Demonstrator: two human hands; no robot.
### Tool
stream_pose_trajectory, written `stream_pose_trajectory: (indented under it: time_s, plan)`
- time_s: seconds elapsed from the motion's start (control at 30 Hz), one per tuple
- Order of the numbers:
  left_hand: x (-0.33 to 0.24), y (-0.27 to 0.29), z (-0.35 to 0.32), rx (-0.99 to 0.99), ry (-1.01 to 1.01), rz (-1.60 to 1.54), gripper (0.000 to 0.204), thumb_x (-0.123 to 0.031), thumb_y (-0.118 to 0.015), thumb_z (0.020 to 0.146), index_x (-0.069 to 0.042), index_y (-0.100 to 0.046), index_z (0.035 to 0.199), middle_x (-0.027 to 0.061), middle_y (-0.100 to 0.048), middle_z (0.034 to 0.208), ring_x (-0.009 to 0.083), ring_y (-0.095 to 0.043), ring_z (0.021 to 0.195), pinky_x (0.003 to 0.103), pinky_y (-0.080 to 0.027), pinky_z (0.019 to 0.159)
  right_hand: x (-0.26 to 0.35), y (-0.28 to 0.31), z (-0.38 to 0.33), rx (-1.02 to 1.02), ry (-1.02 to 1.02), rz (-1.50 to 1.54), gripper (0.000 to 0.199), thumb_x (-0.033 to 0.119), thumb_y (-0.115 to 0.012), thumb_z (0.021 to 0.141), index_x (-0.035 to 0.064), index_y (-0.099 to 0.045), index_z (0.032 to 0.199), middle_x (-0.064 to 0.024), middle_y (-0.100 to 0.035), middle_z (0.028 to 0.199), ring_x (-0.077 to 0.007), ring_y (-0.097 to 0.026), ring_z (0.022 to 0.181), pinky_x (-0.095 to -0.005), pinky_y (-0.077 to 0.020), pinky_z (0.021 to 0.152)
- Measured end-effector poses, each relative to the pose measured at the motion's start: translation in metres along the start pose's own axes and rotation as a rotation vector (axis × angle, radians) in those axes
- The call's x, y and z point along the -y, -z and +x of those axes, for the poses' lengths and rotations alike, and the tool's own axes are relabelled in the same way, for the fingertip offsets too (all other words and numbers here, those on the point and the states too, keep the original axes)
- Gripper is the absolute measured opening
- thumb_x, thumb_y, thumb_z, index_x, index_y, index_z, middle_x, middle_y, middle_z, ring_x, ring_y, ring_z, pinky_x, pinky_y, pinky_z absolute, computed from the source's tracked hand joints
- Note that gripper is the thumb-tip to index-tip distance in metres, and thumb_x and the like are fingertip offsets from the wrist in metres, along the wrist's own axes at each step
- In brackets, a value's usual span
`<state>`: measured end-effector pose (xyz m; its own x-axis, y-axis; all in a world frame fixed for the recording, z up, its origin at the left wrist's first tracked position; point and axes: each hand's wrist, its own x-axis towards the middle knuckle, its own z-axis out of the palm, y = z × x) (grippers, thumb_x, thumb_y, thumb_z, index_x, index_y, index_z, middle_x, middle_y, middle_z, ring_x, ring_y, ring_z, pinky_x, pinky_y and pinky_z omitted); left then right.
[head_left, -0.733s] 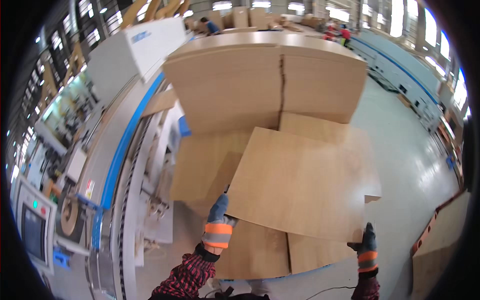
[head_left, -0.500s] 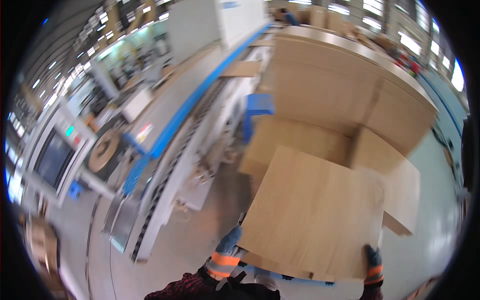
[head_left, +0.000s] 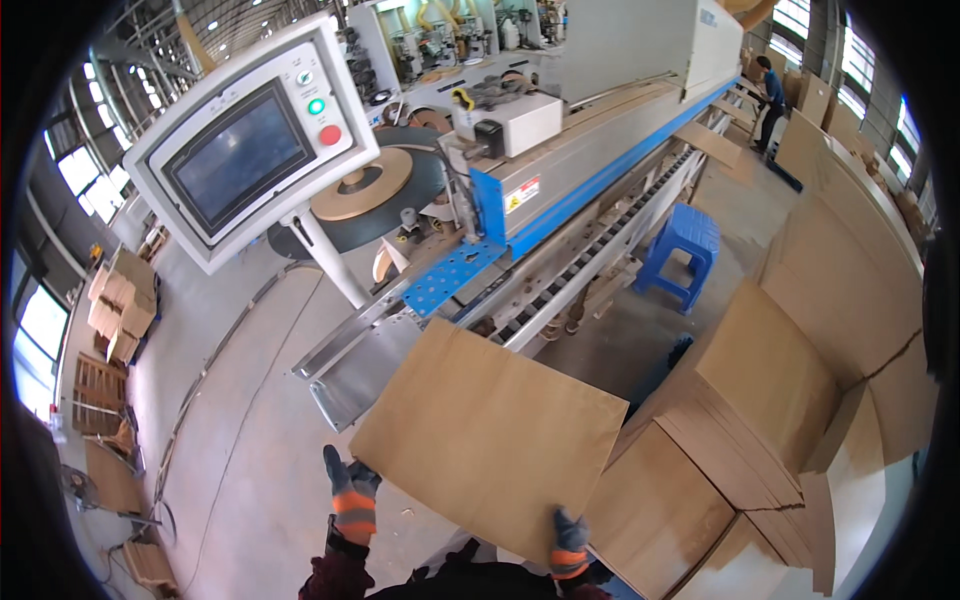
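A flat, light-brown wooden panel (head_left: pixel 490 430) is held out in front of me, its far edge over the end of the machine's conveyor track (head_left: pixel 560 312). At its left corner, my left hand (head_left: pixel 352 492), in a grey glove with orange bands, grips the edge, thumb pointing up. My right hand (head_left: pixel 569 543), gloved alike, is closed on the near right edge with fingers on the upper face. The undersides of both grips are hidden by the panel. Right of it lie stacked wooden panels (head_left: pixel 655 505), close to my right hand.
A control panel with a screen (head_left: pixel 240 155) stands on a post at the left. A blue stool (head_left: pixel 680 250) sits beside the conveyor. Taller panel stacks (head_left: pixel 850 260) line the right side. Another person (head_left: pixel 770 100) stands far off. A cable (head_left: pixel 200 370) crosses the floor.
My view has swung left, toward the machine. The panel has moved from above the stack on the right to the conveyor's end, both hands still holding it.
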<state>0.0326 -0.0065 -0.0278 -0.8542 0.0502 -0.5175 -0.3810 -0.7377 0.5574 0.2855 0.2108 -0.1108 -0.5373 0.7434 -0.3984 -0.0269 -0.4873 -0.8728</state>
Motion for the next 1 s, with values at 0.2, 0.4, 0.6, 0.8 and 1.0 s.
stream_pose_trajectory:
  time_s: [0.2, 0.4, 0.6, 0.8, 1.0]
  plan:
    - [0.030, 0.118, 0.069, 0.701, 0.079, 0.202, 0.061, -0.052, -0.040, 0.085, -0.007, -0.034, 0.126, 0.0124, -0.053, 0.102, 0.0241, -0.050, 0.097, 0.035, -0.035, 0.093, -0.025, -0.136, 0.032, -0.122, 0.043, 0.248, 0.025, 0.009, -0.055, 0.082, 0.0023, -0.053, 0.107, -0.0035, -0.059, 0.093, -0.0140, -0.056, 0.078, -0.0261, -0.0460, 0.067]
    - [0.035, -0.019, -0.022, 0.748, -0.001, 1.081, 0.085, -0.069, -0.022, 0.079, -0.003, -0.019, 0.132, 0.0193, -0.030, 0.133, 0.0316, -0.036, 0.117, 0.047, -0.018, 0.100, -0.015, -0.138, 0.097, -0.229, 0.129, 0.401, 0.019, 0.013, -0.057, 0.082, 0.0020, -0.057, 0.098, -0.0031, -0.060, 0.083, -0.0130, -0.056, 0.068, -0.0277, -0.0466, 0.060]
    - [0.072, -0.162, -0.057, 0.903, 0.721, -0.075, 0.080, -0.067, -0.029, 0.078, -0.016, -0.013, 0.136, 0.0200, -0.029, 0.133, 0.0525, -0.037, 0.110, 0.069, -0.032, 0.083, 0.015, -0.109, 0.167, -0.360, 0.113, 0.210, 0.023, 0.020, -0.061, 0.080, 0.0039, -0.059, 0.096, -0.0004, -0.060, 0.081, -0.0101, -0.054, 0.071, -0.0254, -0.0441, 0.062]
    - [0.263, -0.212, -0.023, 0.877, 0.729, 0.662, 0.065, -0.049, -0.050, 0.081, -0.022, -0.022, 0.133, 0.0127, -0.047, 0.107, 0.0400, -0.055, 0.092, 0.054, -0.048, 0.071, 0.097, -0.084, 0.180, -0.073, 0.044, 0.273, 0.029, 0.022, -0.054, 0.083, 0.0053, -0.054, 0.106, -0.0034, -0.061, 0.088, -0.0157, -0.056, 0.076, -0.0294, -0.0435, 0.069]
    - [0.416, -0.303, -0.073, 1.070, 0.666, 1.108, 0.047, -0.042, -0.059, 0.077, -0.005, -0.048, 0.104, 0.0068, -0.050, 0.065, 0.0165, -0.054, 0.050, 0.030, -0.045, 0.041, 0.075, -0.031, 0.213, 0.063, 0.239, 0.213, 0.024, 0.023, -0.053, 0.083, 0.0094, -0.053, 0.102, -0.0063, -0.061, 0.082, -0.0198, -0.057, 0.071, -0.0316, -0.0451, 0.064]
